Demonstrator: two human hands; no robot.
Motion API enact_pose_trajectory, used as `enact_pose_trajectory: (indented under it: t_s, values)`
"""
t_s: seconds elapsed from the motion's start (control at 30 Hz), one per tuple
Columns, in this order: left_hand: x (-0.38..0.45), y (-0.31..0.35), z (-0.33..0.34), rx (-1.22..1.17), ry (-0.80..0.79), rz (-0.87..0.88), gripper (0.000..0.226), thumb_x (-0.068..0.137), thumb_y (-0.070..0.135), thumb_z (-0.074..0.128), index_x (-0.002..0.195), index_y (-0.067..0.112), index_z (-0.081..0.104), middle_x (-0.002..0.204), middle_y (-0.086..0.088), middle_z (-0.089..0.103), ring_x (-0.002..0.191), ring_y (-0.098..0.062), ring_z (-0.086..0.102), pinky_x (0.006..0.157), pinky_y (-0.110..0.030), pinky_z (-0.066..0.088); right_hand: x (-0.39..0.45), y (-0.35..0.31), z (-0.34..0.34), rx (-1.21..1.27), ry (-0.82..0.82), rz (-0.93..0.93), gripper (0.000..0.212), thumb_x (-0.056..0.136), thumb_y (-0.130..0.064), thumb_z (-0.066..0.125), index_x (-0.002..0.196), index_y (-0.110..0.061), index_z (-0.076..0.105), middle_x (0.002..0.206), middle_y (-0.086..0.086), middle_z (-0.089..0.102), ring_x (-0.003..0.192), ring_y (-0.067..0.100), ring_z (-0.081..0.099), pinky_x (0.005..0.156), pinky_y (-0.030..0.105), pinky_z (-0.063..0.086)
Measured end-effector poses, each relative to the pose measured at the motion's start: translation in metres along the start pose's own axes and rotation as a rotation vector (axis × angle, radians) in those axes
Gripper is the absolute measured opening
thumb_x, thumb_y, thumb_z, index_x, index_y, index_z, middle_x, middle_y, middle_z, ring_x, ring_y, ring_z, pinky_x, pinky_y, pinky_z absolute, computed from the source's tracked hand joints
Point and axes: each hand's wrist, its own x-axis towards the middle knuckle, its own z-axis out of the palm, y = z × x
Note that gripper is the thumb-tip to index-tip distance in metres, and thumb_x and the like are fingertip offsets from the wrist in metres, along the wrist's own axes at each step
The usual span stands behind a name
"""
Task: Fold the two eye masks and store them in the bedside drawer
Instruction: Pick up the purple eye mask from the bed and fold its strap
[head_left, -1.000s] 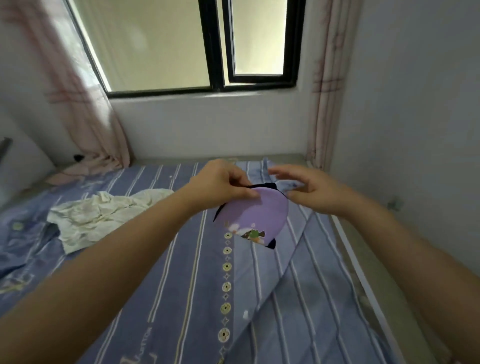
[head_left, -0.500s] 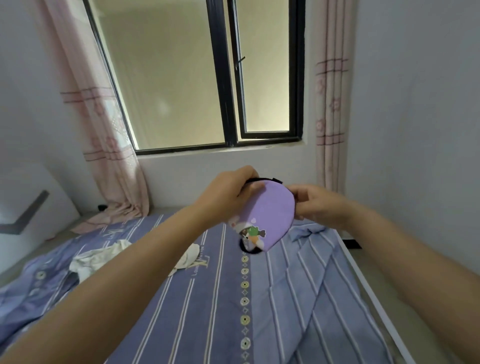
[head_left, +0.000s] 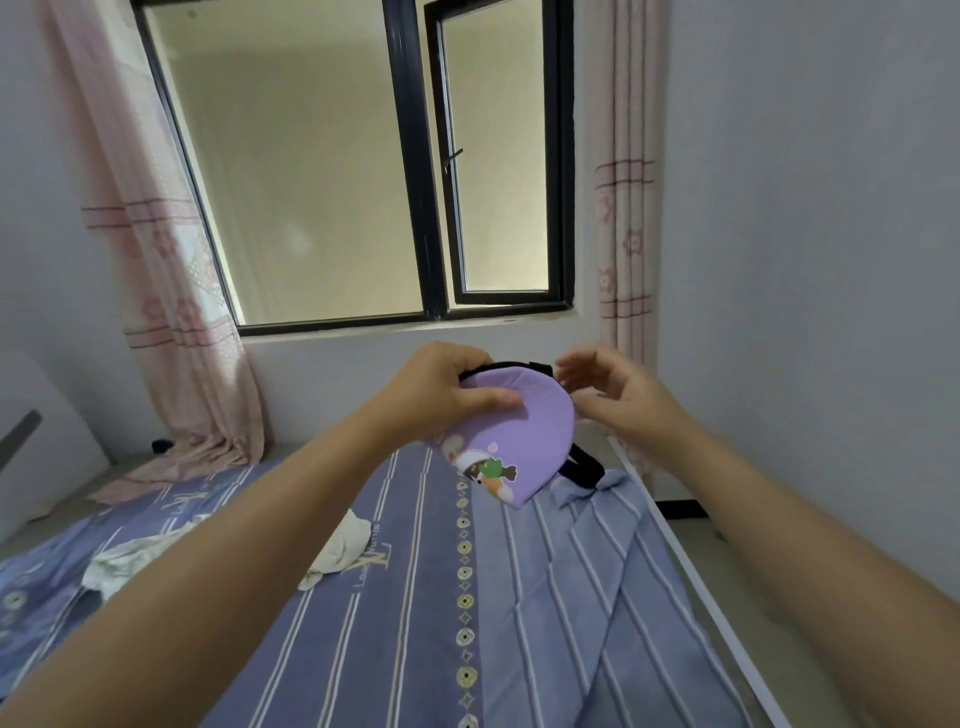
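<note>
A purple eye mask (head_left: 524, 436) with a small cartoon print and a black strap (head_left: 584, 467) is folded in half and held up in the air over the bed. My left hand (head_left: 441, 389) pinches its upper left part, thumb lying across the purple face. My right hand (head_left: 618, 395) hovers at the mask's right edge with fingers spread; it looks just off the fabric. A second eye mask and the bedside drawer are not in view.
Below lies a bed with a blue striped sheet (head_left: 415, 597); a crumpled white cloth (head_left: 343, 545) rests on its left part. Ahead is a black-framed window (head_left: 415, 208) between pink curtains (head_left: 171, 312). A grey wall (head_left: 805, 260) stands close on the right.
The view has tilted up, showing more window. Both hands have lifted the folded mask higher, and my right hand's fingers have opened away from its right edge.
</note>
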Motion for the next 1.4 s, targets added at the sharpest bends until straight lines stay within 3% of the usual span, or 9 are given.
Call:
enact_pose_trajectory:
  t_s: [0.23, 0.43, 0.63, 0.77, 0.93, 1.03, 1.17, 1.27, 1.4]
  values:
    - [0.004, 0.0, -0.011, 0.0, -0.045, 0.053, 0.048, 0.072, 0.018, 0.074, 0.039, 0.027, 0.041, 0.033, 0.014, 0.048, 0.035, 0.006, 0.043, 0.035, -0.005, 0.029, 0.006, -0.008, 0.022, -0.399, 0.143, -0.166, 0.014, 0.08, 0.006, 0.055, 0.088, 0.01, 0.066, 0.081, 0.032, 0.068, 0.059, 0.028, 0.049, 0.049, 0.017, 0.04]
    - [-0.01, -0.027, -0.02, 0.229, -0.009, 0.106, 0.012, 0.079, 0.01, 0.066, 0.07, 0.003, 0.066, 0.062, -0.016, 0.061, 0.056, -0.012, 0.048, 0.049, -0.014, 0.03, 0.001, -0.003, 0.0, -0.546, 0.248, -0.212, 0.022, 0.077, 0.012, 0.05, 0.08, 0.001, 0.068, 0.067, 0.014, 0.069, 0.059, 0.011, 0.057, 0.061, 0.034, 0.043]
    - [-0.028, -0.049, -0.014, 0.555, 0.248, 0.235, 0.007, 0.062, -0.005, 0.076, 0.066, -0.001, 0.071, 0.064, -0.02, 0.072, 0.062, -0.037, 0.063, 0.054, -0.039, 0.051, -0.03, 0.002, -0.015, 0.169, -0.35, -0.173, 0.041, 0.051, 0.008, 0.044, 0.046, -0.028, 0.064, 0.063, -0.016, 0.07, 0.085, 0.002, 0.062, 0.082, 0.017, 0.05]
    - [-0.043, -0.047, 0.016, 0.672, 0.361, 0.338, 0.02, 0.047, -0.012, 0.081, 0.054, 0.001, 0.068, 0.045, -0.013, 0.064, 0.043, -0.027, 0.058, 0.032, -0.025, 0.046, -0.037, 0.001, 0.009, 0.825, -0.691, -0.278, 0.046, 0.075, -0.005, 0.05, 0.12, -0.01, 0.054, 0.123, 0.003, 0.063, 0.1, 0.021, 0.062, 0.088, 0.027, 0.05]
    - [-0.052, -0.045, 0.041, 0.624, 0.442, 0.312, 0.03, 0.04, -0.022, 0.075, 0.057, 0.001, 0.067, 0.045, -0.014, 0.061, 0.04, -0.024, 0.057, 0.027, -0.024, 0.043, -0.011, 0.022, 0.0, -0.247, 0.405, 0.168, 0.033, 0.086, 0.001, 0.033, 0.108, -0.01, 0.055, 0.097, 0.012, 0.06, 0.069, 0.029, 0.061, 0.053, 0.03, 0.043]
    - [-0.052, -0.047, 0.037, 0.636, 0.481, 0.31, 0.031, 0.039, -0.022, 0.072, 0.054, 0.005, 0.066, 0.045, -0.011, 0.061, 0.039, -0.024, 0.056, 0.028, -0.023, 0.043, -0.021, 0.043, 0.017, -1.046, -0.287, 0.561, 0.025, 0.085, -0.003, 0.044, 0.103, 0.0, 0.062, 0.093, 0.018, 0.067, 0.063, 0.026, 0.057, 0.058, 0.03, 0.045]
    - [-0.052, -0.051, 0.037, 0.663, 0.477, 0.328, 0.031, 0.038, -0.021, 0.072, 0.052, 0.007, 0.066, 0.043, -0.01, 0.061, 0.037, -0.022, 0.055, 0.027, -0.022, 0.041, -0.041, 0.037, 0.032, -0.25, -1.056, 0.456, 0.03, 0.084, -0.022, 0.054, 0.108, -0.007, 0.064, 0.071, -0.021, 0.075, 0.031, 0.001, 0.049, 0.034, 0.009, 0.035]
    - [-0.055, -0.057, 0.04, 0.627, 0.506, 0.334, 0.029, 0.042, -0.02, 0.076, 0.056, 0.003, 0.067, 0.049, -0.012, 0.067, 0.038, -0.024, 0.058, 0.03, -0.023, 0.045, -0.036, 0.027, 0.027, 0.749, -0.523, 0.113, 0.04, 0.076, -0.054, 0.053, 0.098, -0.025, 0.07, 0.081, -0.016, 0.077, 0.034, -0.002, 0.054, 0.035, 0.007, 0.041]
    - [-0.051, -0.051, 0.045, 0.539, 0.589, 0.369, 0.019, 0.052, -0.019, 0.074, 0.058, -0.002, 0.068, 0.057, -0.015, 0.071, 0.045, -0.025, 0.064, 0.039, -0.025, 0.053, -0.013, 0.031, 0.037, 0.863, 0.362, 0.336, 0.038, 0.089, -0.052, 0.036, 0.084, -0.021, 0.059, 0.073, -0.008, 0.075, 0.026, 0.001, 0.044, 0.028, 0.008, 0.032]
